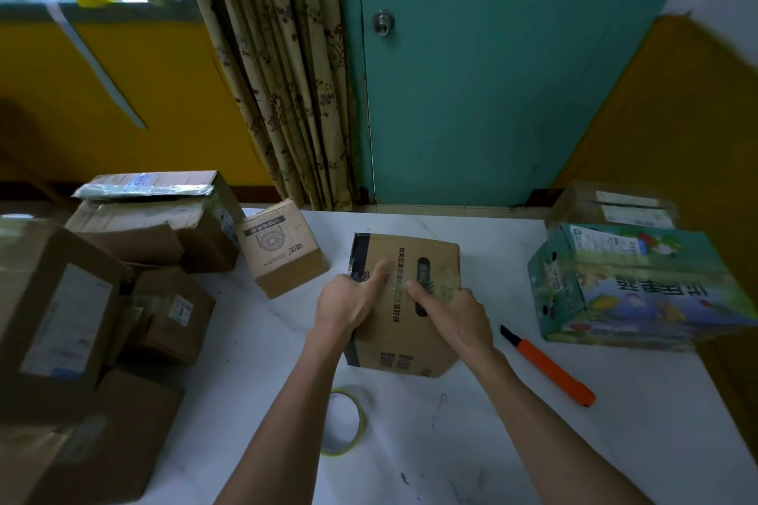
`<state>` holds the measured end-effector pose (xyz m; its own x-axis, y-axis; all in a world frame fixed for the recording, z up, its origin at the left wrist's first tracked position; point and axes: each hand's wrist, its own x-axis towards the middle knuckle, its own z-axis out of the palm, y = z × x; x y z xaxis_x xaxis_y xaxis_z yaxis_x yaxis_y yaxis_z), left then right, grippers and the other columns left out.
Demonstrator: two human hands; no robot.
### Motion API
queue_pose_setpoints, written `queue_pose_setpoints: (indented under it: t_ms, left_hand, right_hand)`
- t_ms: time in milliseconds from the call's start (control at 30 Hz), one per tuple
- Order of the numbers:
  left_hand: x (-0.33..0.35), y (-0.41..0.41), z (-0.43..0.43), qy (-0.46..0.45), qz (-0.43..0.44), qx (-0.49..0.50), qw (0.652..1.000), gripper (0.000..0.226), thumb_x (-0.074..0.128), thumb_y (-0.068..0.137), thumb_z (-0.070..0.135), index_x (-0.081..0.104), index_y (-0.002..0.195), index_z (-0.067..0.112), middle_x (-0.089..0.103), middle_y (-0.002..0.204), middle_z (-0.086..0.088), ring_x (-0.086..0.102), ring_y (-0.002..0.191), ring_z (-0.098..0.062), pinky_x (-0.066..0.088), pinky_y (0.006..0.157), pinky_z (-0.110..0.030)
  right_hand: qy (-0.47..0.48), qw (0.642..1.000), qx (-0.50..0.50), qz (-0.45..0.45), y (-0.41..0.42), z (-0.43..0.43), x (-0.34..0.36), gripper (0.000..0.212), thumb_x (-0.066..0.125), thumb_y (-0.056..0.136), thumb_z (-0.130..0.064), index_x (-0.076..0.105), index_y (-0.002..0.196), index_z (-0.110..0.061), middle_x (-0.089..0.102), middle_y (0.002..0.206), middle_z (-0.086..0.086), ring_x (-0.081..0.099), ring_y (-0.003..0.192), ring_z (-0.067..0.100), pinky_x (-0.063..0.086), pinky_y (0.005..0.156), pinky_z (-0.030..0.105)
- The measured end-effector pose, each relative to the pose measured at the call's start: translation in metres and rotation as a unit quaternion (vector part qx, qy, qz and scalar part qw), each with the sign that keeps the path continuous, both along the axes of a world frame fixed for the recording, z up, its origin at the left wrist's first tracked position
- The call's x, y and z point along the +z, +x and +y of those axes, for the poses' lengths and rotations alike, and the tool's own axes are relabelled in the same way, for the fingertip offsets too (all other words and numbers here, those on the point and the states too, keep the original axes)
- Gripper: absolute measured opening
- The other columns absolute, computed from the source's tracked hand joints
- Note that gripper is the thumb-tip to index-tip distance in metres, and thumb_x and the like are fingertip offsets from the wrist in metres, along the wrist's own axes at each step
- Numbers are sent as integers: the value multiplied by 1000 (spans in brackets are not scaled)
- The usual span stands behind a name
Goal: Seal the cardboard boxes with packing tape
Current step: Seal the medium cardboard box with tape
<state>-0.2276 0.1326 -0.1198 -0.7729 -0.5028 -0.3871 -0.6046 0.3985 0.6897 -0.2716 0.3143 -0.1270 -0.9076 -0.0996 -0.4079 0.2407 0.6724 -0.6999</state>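
**Student:** The left hand (348,305) and the right hand (459,318) both lie on the cardboard box (439,254). How is each posed?

**Instructor:** The left hand lays a straight forefinger on the box top. Its other fingers are bent at the left edge, beside a band of black tape (360,254); whether they clasp that edge cannot be told. The right hand presses a straight forefinger on the printed top near the centre, with its remaining fingers folded and holding nothing. The two fingertips are near each other but apart.

**Student:** Where does the box stand, and where is the tape?

**Instructor:** The box stands closed in the middle of the white table (471,455). The roll of tape (364,420), a thin yellow-green ring, lies flat on the table on the person's side of the box, partly hidden by the left forearm. An orange utility knife (549,367) lies to the right of the box, between it and a green printed carton (640,291). A small carton (283,258) bearing a fan drawing stands tilted to the left. A heap of brown cartons (61,320) lies at the far left.
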Motion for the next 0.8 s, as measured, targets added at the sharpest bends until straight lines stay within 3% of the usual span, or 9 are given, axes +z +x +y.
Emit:
queue_pose_setpoints:
  t_ms: [133,333,533,667,733,800]
  left_hand:
    - [-3,-2,6,-25,-23,33,999,70,58,71,88,72,80,20,73,77,3,69,73,-17,54,63,-28]
    - [-1,0,9,-88,6,61,994,70,34,98,69,67,85,9,69,84,-8,65,76,-24,51,66,-33]
    - [-6,0,7,-85,29,61,994,68,25,107,54,65,77,8,67,81,-11,64,74,-25,53,72,-37]
    - [-3,0,3,-89,37,59,994,64,17,108,50,63,90,9,68,93,-14,63,83,-28,50,80,-39]
    - [2,3,6,-81,51,36,995,55,21,106,56,55,110,13,67,98,-7,63,91,-29,51,88,-43]
    - [7,5,12,-81,36,8,996,56,36,97,71,46,122,22,64,99,2,64,94,-27,52,90,-43]
  right_hand:
    - [35,999,-1,13,-5,-3,4,69,56,67,-88,69,86,-23,68,79,-6,63,71,12,45,56,24]
    - [77,995,-30,51,-5,-2,6,71,28,98,-66,58,69,-9,56,64,4,52,56,16,40,53,26]
    - [73,994,-34,80,-6,-2,5,67,17,107,-43,47,58,-8,50,58,6,46,53,18,34,51,27]
    - [37,997,-33,51,-6,-3,5,66,17,106,-48,59,80,-5,61,76,10,52,62,16,41,60,31]
    - [-2,1000,-14,16,-3,-3,3,60,32,98,-64,56,102,-10,62,91,6,57,74,15,42,62,29]
    - [-22,1000,-4,-13,-1,-4,3,72,54,80,-79,47,110,-14,60,98,1,60,83,16,41,58,27]
